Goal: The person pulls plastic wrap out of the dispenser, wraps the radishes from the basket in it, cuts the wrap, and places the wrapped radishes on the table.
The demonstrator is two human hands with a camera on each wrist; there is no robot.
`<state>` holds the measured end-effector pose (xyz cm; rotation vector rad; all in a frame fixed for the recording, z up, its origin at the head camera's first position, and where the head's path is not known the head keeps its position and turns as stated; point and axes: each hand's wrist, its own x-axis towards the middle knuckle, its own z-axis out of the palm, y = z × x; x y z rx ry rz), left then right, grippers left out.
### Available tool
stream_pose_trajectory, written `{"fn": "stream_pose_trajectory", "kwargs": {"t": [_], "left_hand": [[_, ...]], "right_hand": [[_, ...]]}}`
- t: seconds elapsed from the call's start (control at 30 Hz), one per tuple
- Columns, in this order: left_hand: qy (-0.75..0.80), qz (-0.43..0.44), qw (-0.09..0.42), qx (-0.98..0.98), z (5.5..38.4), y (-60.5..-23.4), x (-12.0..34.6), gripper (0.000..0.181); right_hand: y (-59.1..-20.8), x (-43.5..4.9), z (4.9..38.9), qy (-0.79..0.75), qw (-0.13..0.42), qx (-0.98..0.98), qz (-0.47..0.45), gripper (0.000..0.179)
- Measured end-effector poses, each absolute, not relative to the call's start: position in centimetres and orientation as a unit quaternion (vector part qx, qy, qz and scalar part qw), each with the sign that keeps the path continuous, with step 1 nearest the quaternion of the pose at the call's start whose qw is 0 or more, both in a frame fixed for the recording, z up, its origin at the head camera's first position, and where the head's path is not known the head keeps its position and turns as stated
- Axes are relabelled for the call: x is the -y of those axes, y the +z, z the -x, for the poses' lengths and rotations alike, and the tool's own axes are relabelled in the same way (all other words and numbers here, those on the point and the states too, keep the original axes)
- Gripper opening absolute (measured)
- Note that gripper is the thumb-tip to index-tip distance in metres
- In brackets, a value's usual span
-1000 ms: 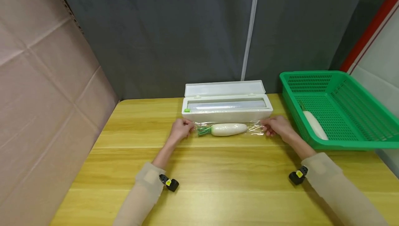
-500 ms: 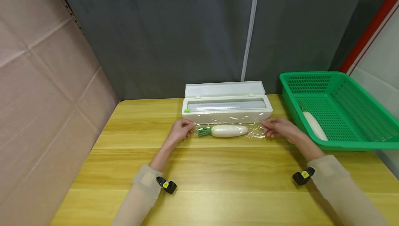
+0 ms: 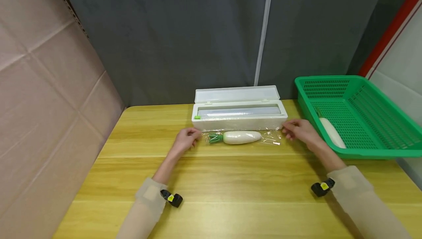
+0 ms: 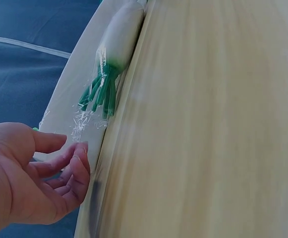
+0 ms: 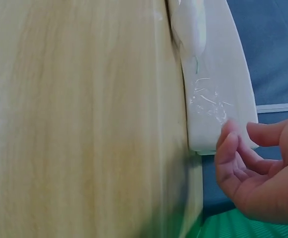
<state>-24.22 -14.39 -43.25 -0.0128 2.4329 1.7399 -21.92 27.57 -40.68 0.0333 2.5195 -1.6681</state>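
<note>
Seemingly narrow gap, box [image 3: 240,124] to basket [image 3: 366,122]

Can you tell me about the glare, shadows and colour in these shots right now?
Head view: warm colour, bright glints on the plastic film, a sheen on the wooden table; left wrist view: paler, cooler colour, film glinting by the green leaves; right wrist view: also cool, a soft-edged shadow darkening the table near the right hand.

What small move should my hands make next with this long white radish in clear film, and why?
Probably fold in the crinkled clear plastic film at the leafless end of the long, white, green-stalked radish with the right hand: film juts past that end, and the hand is close beside it, thumb and fingers parted.
</note>
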Motion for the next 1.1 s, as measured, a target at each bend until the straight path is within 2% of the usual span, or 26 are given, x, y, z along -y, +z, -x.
{"fn": "stream_pose_trajectory", "kwargs": {"t": [0.1,0.27,0.47,0.63,0.9,1.1], "left_hand": [[0.578,0.006,0.059,-0.814,24.2,-43.1,14.7,0.020],[0.554,0.004,0.001,-0.832,24.3,-42.8,15.3,0.021],[0.558,-0.024,-0.065,-0.827,24.6,-42.3,15.7,0.018],[0.558,-0.055,-0.096,-0.823,24.9,-41.8,15.8,0.026],[0.549,-0.094,-0.099,-0.825,25.7,-41.6,15.6,0.042],[0.525,-0.118,-0.072,-0.840,26.3,-41.8,15.5,0.054]], "right_hand": [[-40.3,-27.4,21.8,-0.543,0.027,-0.839,-0.020,0.038],[-39.9,-27.2,21.8,-0.527,-0.018,-0.849,-0.035,0.038],[-39.1,-26.6,22.1,-0.516,-0.051,-0.854,-0.040,0.037],[-38.1,-25.5,22.6,-0.518,-0.060,-0.853,-0.022,0.033],[-37.5,-23.6,23.4,-0.479,-0.058,-0.876,0.029,0.025],[-36.9,-21.4,24.0,-0.478,-0.045,-0.875,0.052,0.024]]}}
